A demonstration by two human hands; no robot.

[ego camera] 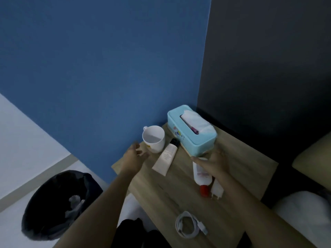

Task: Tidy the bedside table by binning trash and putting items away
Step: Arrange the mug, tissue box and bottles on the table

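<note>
6 o'clock: coiled white charging cable (189,225) on wooden tabletop (161,194) | 2 o'clock: your right hand (213,162) covers the red-capped white plastic bottle (201,176), grip unclear; it could roll | 11 o'clock: your left hand (135,153), fingers spread and empty, beside the white ceramic mug (154,138) at the edge; a nudge could topple it.

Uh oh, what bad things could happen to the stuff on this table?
The mug stands at the edge of the table, so the left hand reaching beside it might knock it off. The right hand hovers over the red-capped bottle, which lies flat and could roll.
</note>
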